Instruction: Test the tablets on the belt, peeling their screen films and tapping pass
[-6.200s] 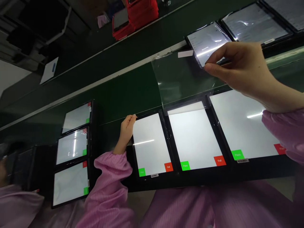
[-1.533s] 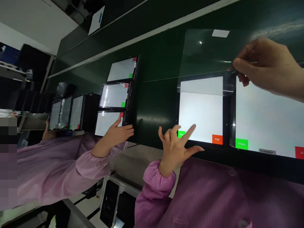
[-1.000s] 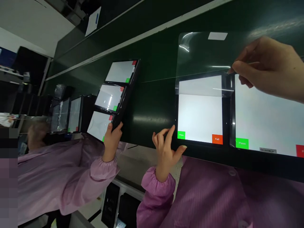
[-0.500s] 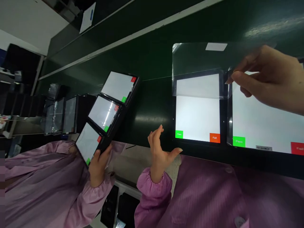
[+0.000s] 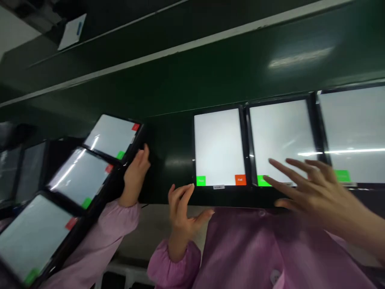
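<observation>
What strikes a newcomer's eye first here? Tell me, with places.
First, the black-framed tablet with a bright white screen at the centre, a green square and an orange-red square in its lower corners. Then the bare, spread right hand, across the next tablet rightward. At left, three slanted black-framed tablets beside a co-worker's bare hand.

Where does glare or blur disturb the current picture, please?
Head view: a white light streak crosses the rightmost black-framed, white-screened tablet; head view: a pale, diffuse reflection lies on the glossy dark-green tabletop; head view: the wearer's bare right hand looks blurred, and lettering on that tablet's bright green square is hardly legible.
</observation>
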The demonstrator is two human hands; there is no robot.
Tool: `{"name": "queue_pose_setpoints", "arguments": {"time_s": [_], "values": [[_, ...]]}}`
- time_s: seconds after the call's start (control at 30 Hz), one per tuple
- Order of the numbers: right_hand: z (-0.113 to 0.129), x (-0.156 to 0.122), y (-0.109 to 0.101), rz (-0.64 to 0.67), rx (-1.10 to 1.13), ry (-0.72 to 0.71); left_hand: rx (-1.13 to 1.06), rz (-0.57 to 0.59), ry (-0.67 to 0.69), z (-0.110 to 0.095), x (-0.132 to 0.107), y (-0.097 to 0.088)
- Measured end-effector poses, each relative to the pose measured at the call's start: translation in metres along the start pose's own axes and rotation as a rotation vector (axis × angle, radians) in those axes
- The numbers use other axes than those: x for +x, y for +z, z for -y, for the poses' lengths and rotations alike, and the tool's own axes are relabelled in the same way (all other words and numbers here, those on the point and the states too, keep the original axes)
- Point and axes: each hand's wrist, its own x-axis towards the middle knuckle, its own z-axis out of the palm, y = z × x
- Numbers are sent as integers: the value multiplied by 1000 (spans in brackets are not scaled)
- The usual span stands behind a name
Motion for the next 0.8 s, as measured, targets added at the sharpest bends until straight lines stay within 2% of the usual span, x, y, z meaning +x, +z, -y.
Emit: {"name": "queue_pose_setpoints", "arguments": {"time_s": [0.07, 0.2, 0.23, 0.3, 0.37, 0.5, 0.6, 0.7, 0.8], "values": [[1, -20, 2, -49, -78, 96, 49, -18, 37, 7, -1, 2], [-2, -67, -9, -349, -168, 474, 168, 34, 26, 10, 0, 15], [-4, -77, -12, -360, -198, 555, 165, 35, 14, 5, 2, 18], [-7, -92, -17, -294, -236, 630, 103, 12, 17, -13, 10, 25], [-11, -101, -18, -272, -282, 591, 24, 30, 85, -37, 23, 34], [-18, -108, -17, -481, -343, 562, -21, 224, 239, -81, 49, 62], [-26, -107, -16, -443, -245, 508, -21, 312, 292, -100, 60, 81], [-38, -101, -15, -424, -225, 388, 19, 319, 283, -109, 62, 87], [-54, -96, -13, -422, -234, 322, 74, 225, 214, -95, 58, 74]]}}
